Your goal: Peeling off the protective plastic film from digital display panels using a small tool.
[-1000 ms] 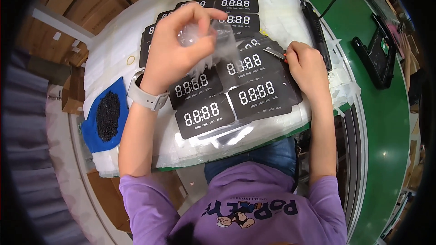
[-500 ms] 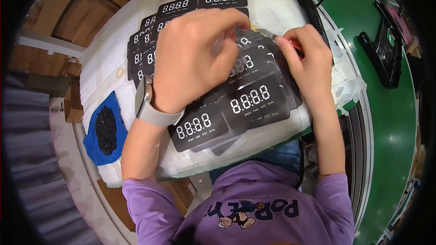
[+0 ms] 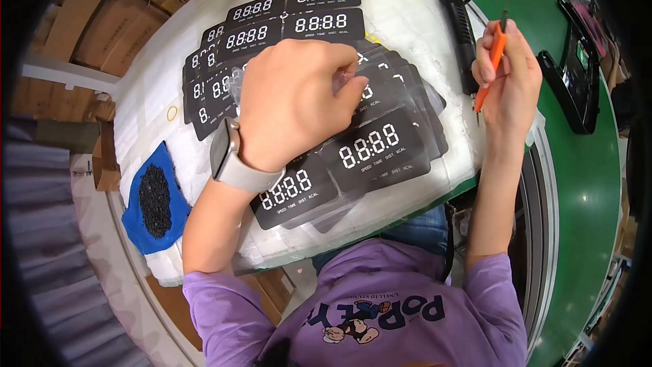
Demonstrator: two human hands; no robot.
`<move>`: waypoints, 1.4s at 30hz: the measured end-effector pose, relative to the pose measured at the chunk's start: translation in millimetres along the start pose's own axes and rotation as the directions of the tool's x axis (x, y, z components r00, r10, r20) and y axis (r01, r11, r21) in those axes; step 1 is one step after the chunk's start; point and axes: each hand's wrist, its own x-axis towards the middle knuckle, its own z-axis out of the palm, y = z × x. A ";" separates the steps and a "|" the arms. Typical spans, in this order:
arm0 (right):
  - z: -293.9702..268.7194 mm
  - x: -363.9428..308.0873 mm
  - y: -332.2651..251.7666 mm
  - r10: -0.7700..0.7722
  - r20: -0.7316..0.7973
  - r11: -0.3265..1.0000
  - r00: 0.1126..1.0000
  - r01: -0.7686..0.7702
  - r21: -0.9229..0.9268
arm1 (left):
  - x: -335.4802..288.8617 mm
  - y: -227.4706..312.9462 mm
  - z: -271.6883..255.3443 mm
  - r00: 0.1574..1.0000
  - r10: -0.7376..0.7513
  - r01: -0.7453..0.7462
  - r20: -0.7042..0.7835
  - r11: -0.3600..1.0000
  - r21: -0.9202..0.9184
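Observation:
My left hand (image 3: 295,102), with a grey-banded watch at its wrist, is closed above the middle of a spread of black display panels (image 3: 377,153). Crumpled clear plastic film (image 3: 234,83) sticks out at the far-left side of this hand, apparently gripped in it; the fingers partly hide it. The panels overlap in stacks and carry white digit shapes. To the right of them, raised off the table, my right hand (image 3: 515,78) is closed around a slim orange-handled tool (image 3: 494,61). A thin metal tip points down from its lower end, and its upper end is dark.
A corded black electric screwdriver (image 3: 456,27) lies beyond the panels on the right. Farther right, a black plastic housing (image 3: 574,92) rests on a green bench (image 3: 591,197). At left is a blue cloth (image 3: 178,212) bearing small black pieces. Cardboard boxes (image 3: 122,20) stand at the back left.
My right hand has pulled away from the panels' edge, moving right with the orange tool, now in plain sight. The left hand has shifted slightly nearer, uncovering more of the far panels.

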 end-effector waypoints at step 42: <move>57.9 -79.6 23.7 0.066 0.547 0.275 0.834 0.512 -0.814 | -66.3 -23.4 9.7 0.998 -0.021 0.021 0.057 1.000 -0.009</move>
